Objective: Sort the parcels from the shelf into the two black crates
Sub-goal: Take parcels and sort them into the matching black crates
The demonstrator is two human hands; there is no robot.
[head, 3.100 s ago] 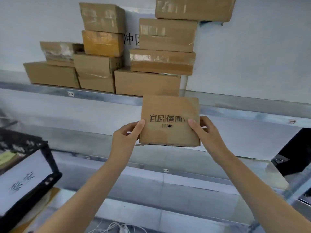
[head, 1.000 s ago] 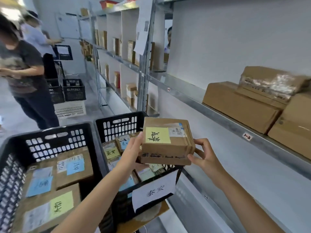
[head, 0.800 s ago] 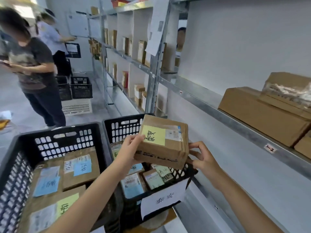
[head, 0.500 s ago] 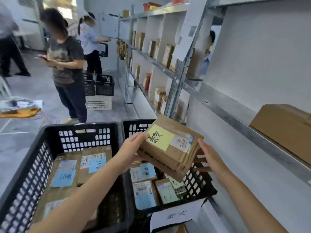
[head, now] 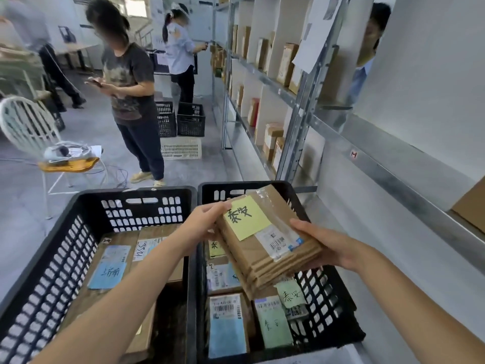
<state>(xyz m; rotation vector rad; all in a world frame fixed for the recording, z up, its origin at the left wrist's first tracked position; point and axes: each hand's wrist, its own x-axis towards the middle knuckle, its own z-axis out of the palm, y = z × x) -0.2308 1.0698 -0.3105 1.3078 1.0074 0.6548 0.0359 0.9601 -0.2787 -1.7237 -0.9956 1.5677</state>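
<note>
Broadly, a grey floor (head: pixel 199 164) runs beside metal shelving (head: pixel 393 174) on the right. People stand on it, and a white chair (head: pixel 26 122) sits at left. Nearer, the left crate (head: pixel 78 206) and right crate (head: pixel 338 311) stand side by side, both holding labelled boxes. Over the right crate, the left hand (head: pixel 202 224) and right hand (head: pixel 330 245) grip a tilted parcel (head: pixel 265 248) with a yellow note (head: pixel 245 218).

Grey metal shelf (head: pixel 388 170), cardboard box (head: pixel 471 207) on it
</note>
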